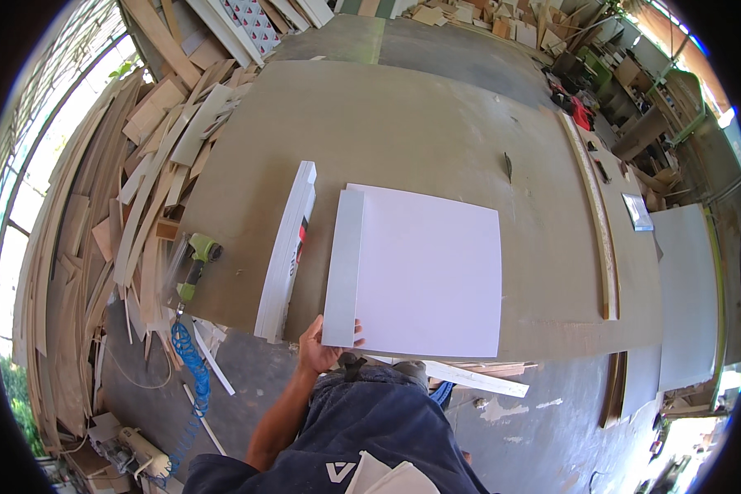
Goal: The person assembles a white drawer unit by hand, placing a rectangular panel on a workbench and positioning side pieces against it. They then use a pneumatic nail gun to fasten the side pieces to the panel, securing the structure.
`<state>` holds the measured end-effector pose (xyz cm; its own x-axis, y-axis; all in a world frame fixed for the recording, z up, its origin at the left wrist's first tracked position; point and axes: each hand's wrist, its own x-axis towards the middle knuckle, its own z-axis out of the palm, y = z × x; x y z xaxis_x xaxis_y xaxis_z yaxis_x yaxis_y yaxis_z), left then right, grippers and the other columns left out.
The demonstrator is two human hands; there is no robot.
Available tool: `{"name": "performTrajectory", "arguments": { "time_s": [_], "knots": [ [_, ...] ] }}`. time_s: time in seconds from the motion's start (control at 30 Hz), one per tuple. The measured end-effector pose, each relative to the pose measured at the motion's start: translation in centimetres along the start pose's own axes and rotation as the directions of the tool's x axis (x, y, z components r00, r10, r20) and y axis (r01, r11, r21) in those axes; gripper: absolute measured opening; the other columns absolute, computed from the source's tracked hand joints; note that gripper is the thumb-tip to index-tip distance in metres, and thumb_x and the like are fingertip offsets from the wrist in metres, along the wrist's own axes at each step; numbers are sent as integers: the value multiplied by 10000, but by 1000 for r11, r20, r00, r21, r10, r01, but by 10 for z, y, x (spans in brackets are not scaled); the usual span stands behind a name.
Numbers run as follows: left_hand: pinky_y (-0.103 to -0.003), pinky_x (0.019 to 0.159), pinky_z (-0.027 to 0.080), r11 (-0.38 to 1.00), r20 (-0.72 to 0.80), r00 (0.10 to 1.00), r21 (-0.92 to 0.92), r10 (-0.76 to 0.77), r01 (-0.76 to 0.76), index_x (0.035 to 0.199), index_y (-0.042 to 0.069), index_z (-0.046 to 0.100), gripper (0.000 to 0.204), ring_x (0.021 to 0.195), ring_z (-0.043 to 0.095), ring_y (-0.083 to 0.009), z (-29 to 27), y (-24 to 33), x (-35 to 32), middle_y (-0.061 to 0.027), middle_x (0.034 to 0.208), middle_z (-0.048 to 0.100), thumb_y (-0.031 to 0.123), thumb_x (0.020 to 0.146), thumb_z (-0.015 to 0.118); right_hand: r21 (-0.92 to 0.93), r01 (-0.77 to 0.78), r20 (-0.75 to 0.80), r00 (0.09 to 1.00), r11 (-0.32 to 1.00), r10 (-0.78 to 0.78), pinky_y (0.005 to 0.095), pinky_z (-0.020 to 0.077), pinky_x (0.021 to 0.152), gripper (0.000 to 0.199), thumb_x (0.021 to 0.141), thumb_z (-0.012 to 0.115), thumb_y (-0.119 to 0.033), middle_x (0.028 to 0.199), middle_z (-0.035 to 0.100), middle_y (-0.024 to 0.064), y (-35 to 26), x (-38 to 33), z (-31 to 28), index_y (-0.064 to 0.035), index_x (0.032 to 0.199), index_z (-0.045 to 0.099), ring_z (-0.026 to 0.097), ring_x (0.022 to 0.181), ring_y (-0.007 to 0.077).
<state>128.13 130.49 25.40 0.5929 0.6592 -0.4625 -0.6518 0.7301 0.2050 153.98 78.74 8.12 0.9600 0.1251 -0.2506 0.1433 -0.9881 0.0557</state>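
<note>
A square white panel point(428, 272) lies flat at the near side of the large brown worktable point(420, 123). Along its left edge is a long light-grey strip point(344, 267). My left hand point(319, 350) is closed round the near end of this strip, fingertips showing on its right side over the panel. To the left, a stack of narrow white strips point(281, 263) lies roughly parallel, with a gap of bare tabletop between. My right hand is out of sight.
A green nail gun point(196, 265) with a blue coiled hose point(188, 354) is at the table's left edge. Wood offcuts point(160, 173) pile up beyond it. On the right lie a long wooden batten point(594, 222) and a small metal plate point(637, 212).
</note>
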Motion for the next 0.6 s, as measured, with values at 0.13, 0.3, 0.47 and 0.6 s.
{"name": "performTrajectory", "arguments": {
  "time_s": [0.13,0.3,0.47,0.6],
  "knots": [
    [-554,965,520,839,-314,914,543,257,-49,1389,-35,571,549,1075,668,-356,-50,5,13,-190,1235,679,397,1055,513,-4,-8,-120,993,1000,8,532,528,697,200,771,598,-113,667,656,213,55,4,21,32,807,732,672,718,405],
    [-502,970,470,-110,94,723,994,684,-25,1275,-33,627,450,1092,617,-364,-42,20,-24,-194,1156,658,274,947,659,196,-217,-126,962,956,244,549,442,1020,253,817,598,-120,1215,653,314,83,13,-7,41,954,737,609,1148,438],
    [-523,1000,405,-530,465,403,845,788,63,1179,-28,666,418,1123,526,-390,11,47,-47,-187,1149,590,104,790,745,-172,-167,-129,981,971,146,524,478,1005,247,831,605,-128,1134,703,252,-5,-1,-86,20,946,766,638,1094,440],
    [-535,998,391,-595,499,369,774,784,216,1194,-20,674,441,1115,517,-384,-18,63,-54,-177,1147,563,69,768,741,62,-220,0,975,973,221,512,527,927,254,828,629,-156,1047,733,228,-28,45,-67,5,952,783,675,1005,423]
  ]
}}
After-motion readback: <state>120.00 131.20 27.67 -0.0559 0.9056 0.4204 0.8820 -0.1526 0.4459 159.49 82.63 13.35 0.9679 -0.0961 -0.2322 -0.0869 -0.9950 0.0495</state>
